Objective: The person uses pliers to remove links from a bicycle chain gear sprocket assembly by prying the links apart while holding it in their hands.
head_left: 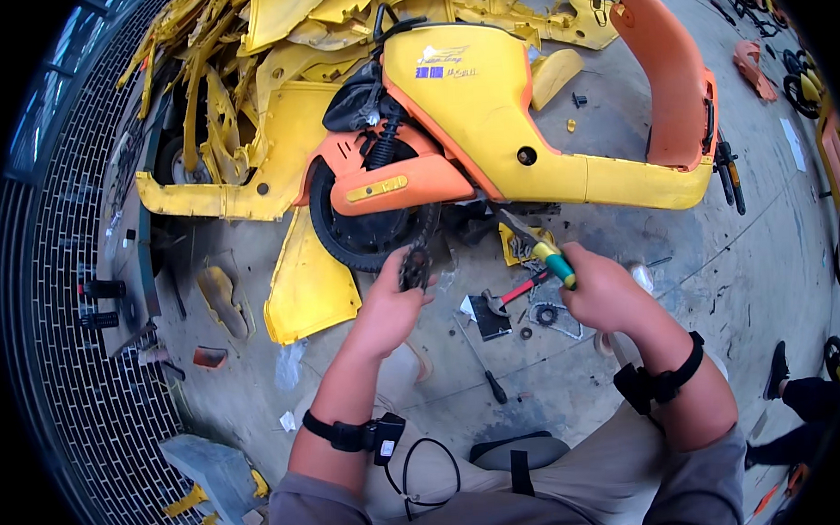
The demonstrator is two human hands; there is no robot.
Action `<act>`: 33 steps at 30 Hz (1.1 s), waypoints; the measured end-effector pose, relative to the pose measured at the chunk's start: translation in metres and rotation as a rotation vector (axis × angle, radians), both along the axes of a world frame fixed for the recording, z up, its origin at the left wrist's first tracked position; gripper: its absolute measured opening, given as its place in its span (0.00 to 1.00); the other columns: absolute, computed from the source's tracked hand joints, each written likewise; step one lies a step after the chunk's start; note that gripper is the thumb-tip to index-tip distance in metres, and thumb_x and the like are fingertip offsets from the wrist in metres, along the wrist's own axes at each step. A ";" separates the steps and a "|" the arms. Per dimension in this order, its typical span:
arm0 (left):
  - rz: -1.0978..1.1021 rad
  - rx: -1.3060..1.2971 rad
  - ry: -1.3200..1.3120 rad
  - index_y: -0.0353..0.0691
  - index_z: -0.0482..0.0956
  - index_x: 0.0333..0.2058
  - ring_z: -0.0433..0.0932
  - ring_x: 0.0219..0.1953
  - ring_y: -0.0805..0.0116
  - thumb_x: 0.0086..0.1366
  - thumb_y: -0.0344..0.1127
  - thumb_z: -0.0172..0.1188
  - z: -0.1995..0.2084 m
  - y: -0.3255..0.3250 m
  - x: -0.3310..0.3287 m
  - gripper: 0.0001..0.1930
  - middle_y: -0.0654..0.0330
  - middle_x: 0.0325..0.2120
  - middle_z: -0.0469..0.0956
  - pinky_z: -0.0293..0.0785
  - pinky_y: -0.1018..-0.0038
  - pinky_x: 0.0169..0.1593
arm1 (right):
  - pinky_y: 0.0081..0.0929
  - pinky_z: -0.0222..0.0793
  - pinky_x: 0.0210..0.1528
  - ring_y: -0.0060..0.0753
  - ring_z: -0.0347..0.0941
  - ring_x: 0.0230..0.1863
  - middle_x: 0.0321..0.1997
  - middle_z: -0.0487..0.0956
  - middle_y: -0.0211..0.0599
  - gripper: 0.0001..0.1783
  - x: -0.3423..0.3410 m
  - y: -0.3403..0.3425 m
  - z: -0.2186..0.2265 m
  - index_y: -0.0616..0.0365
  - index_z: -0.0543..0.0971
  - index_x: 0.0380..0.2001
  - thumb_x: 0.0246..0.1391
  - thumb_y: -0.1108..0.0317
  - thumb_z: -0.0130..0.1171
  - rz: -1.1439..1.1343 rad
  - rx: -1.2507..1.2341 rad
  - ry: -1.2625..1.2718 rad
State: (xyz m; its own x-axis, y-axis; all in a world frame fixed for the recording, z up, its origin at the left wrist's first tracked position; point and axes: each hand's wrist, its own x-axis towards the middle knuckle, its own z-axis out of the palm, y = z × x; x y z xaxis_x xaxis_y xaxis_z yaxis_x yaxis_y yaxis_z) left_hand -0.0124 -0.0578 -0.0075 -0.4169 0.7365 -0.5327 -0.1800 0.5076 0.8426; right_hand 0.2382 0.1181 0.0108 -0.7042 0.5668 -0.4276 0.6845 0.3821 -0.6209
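Observation:
My left hand (390, 303) is closed around a dark part with openings in it (415, 266), just below the rear wheel (367, 213) of a yellow and orange scooter (475, 103). My fingers hide some of that part, and its kind does not show. In my right hand (604, 288) is a green-and-yellow-handled tool (553, 261), gripped by the handle. Its metal end (514, 225) points up and left toward the scooter's lower edge. The tip merges with dark parts there, so I cannot tell whether it touches.
A red-handled hammer (525, 288), a toothed ring (546, 315) and a screwdriver (495, 386) lie on the concrete before me. Yellow panels (294, 91) are heaped at the far left; one loose panel (312, 285) rests nearer. Another person's legs (800, 416) show at right.

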 end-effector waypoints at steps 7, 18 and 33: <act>0.112 0.106 -0.104 0.37 0.57 0.69 0.77 0.59 0.60 0.63 0.15 0.46 -0.009 0.016 0.016 0.34 0.51 0.60 0.70 0.79 0.63 0.60 | 0.54 0.73 0.47 0.63 0.79 0.43 0.38 0.82 0.56 0.18 -0.023 -0.026 0.005 0.62 0.75 0.45 0.51 0.68 0.56 0.232 0.030 -0.041; 0.107 0.202 -0.116 0.40 0.60 0.68 0.74 0.60 0.61 0.65 0.12 0.47 -0.012 0.015 0.022 0.34 0.55 0.62 0.68 0.78 0.59 0.62 | 0.43 0.70 0.44 0.44 0.75 0.45 0.41 0.79 0.40 0.22 -0.023 -0.041 -0.018 0.62 0.76 0.52 0.53 0.68 0.56 0.282 0.740 0.081; -0.114 0.218 0.163 0.37 0.56 0.70 0.71 0.64 0.60 0.67 0.13 0.45 -0.017 0.018 0.024 0.32 0.51 0.65 0.65 0.73 0.63 0.66 | 0.40 0.67 0.49 0.42 0.72 0.45 0.42 0.77 0.41 0.27 -0.023 -0.044 -0.013 0.63 0.75 0.59 0.55 0.67 0.54 0.255 0.871 0.050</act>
State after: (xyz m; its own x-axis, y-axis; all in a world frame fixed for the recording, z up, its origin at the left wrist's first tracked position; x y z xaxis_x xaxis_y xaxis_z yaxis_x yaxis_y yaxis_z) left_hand 0.0120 -0.0402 -0.0249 -0.3924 0.8731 -0.2894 0.0143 0.3204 0.9472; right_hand 0.2155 0.0746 -0.0026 -0.8588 0.4995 0.1139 0.4948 0.8663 -0.0683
